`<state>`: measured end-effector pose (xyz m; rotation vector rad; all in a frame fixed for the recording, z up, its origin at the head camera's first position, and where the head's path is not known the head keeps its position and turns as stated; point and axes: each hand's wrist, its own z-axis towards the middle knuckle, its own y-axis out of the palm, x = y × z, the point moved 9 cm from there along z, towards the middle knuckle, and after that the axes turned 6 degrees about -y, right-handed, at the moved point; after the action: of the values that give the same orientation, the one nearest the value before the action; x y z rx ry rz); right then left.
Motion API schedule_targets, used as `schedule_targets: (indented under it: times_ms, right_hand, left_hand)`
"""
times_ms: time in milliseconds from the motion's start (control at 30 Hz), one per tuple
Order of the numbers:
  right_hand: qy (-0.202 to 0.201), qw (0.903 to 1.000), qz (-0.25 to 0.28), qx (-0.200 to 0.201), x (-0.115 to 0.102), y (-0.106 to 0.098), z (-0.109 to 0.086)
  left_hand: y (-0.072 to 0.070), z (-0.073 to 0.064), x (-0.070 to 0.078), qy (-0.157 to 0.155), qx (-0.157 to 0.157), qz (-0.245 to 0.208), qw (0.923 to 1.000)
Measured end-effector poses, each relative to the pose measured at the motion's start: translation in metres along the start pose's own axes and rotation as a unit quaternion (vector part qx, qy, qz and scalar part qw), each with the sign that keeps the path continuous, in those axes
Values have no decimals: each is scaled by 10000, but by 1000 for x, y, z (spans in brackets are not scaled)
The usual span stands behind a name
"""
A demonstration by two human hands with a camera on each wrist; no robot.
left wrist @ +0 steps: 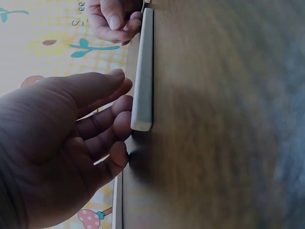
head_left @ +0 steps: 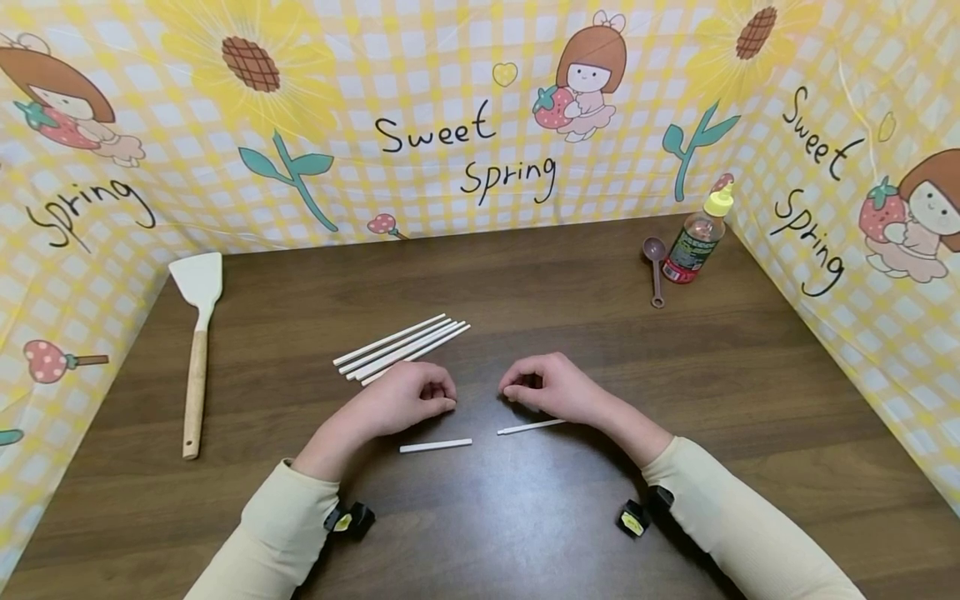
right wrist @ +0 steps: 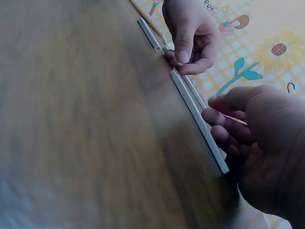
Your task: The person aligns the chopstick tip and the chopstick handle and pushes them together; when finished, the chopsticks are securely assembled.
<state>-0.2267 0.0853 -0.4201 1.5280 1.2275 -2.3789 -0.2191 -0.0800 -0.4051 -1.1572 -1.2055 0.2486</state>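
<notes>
Two short white sticks lie end to end on the wooden table with a gap between them. The left short stick (head_left: 436, 447) is nearest my left hand (head_left: 401, 396), which rests just behind it with loosely curled fingers and nothing held. My right hand (head_left: 558, 387) is behind the right short stick (head_left: 528, 427), partly hiding it; its inner end steps down to a narrower tip. The right hand's fingers (right wrist: 221, 136) also curl loosely around nothing. Beyond my left hand lie several long white sticks (head_left: 410, 350), side by side and slanted.
A white spatula (head_left: 197, 342) with a wooden handle lies at the left. At the back right stand a yellow-capped bottle (head_left: 693, 246) and, beside it, a brown measuring spoon (head_left: 656, 268). Yellow checked cloth (head_left: 435, 83) walls the table's back and sides.
</notes>
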Motion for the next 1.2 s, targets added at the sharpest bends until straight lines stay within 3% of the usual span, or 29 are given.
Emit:
schedule_targets:
  times_ms: [200, 433, 567, 867, 1200]
  right_hand:
    - [30, 9994, 128, -326, 0, 1, -1]
    - [-94, 9978, 241, -604, -1, 3, -1]
    - [-264, 9961, 217, -816, -4, 5, -1]
    - [-709, 9902, 135, -1194, -14, 9, -4]
    - [-928, 9856, 39, -1411, -18, 12, -5]
  left_hand:
    - [1, -2, 3, -17, -67, -1, 10000]
    - [4, -3, 7, 224, -217, -114, 9994]
    - [7, -4, 8, 300, -408, -212, 9985]
    - [15, -7, 8, 136, -921, -371, 9950]
    - [19, -11, 16, 569, -1088, -127, 9924]
